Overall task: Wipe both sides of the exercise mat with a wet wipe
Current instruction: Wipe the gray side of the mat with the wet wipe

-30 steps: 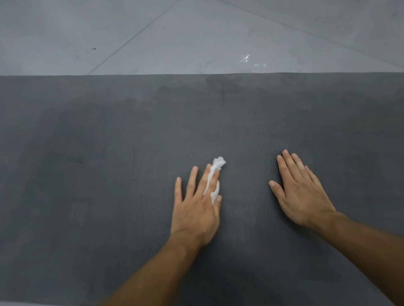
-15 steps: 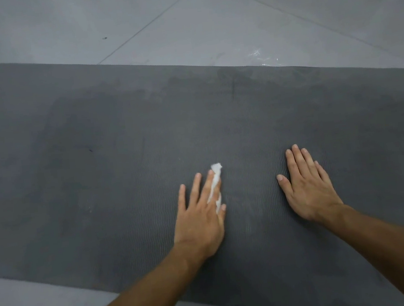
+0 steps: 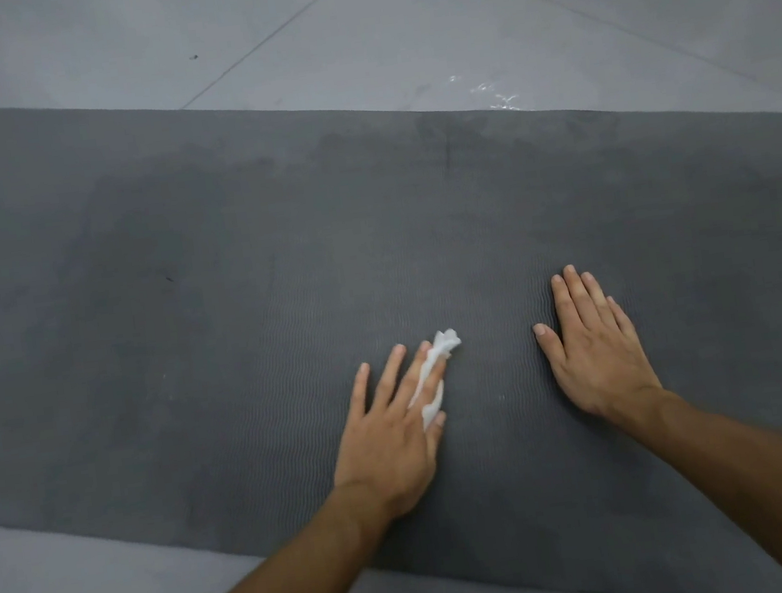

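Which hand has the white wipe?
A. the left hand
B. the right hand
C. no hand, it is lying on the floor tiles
A: the white wipe pokes out from between the straight fingers of the left hand, which presses it on the grey mat, while the right hand lies flat on the mat with no wipe showing.

I see a floor [image 3: 397, 27] of large pale grey tiles, crossed by thin dark grout lines [image 3: 271, 35]. A small wet patch [image 3: 487, 92] glints on one tile, and a dark speck [image 3: 193, 57] marks another tile.
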### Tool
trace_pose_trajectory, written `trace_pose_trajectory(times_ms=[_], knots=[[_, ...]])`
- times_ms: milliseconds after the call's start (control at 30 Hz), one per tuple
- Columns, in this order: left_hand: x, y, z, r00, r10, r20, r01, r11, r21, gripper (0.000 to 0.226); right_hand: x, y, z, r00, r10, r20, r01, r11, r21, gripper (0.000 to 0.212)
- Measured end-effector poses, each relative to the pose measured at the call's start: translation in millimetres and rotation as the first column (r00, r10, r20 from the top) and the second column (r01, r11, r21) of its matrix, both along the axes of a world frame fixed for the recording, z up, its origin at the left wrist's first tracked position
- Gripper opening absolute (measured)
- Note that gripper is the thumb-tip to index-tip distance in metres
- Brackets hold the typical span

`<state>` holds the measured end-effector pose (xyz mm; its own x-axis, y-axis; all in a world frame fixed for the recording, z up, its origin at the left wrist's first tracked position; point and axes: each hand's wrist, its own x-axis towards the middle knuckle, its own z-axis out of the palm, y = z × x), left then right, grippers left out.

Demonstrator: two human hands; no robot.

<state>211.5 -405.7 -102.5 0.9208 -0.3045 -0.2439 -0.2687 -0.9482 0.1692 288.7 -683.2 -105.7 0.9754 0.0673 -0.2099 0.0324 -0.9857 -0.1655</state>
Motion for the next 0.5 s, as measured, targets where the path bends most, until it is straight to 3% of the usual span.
trace_pose_trajectory(times_ms=[200, 500], knots=[[39, 59, 4, 0.966, 0.257, -0.006, -0.257, 0.966, 0.025, 0.069, 1, -2, 2, 0.999, 0.017, -0.031, -0.018, 1.0, -0.008, 0.077], [-2, -3, 3, 0.998, 0.048, -0.03, -0.049, 0.997, -0.053, 0.067, 4, -5, -1, 0.999, 0.031, -0.043, -0.032, 0.999, -0.028, 0.079]])
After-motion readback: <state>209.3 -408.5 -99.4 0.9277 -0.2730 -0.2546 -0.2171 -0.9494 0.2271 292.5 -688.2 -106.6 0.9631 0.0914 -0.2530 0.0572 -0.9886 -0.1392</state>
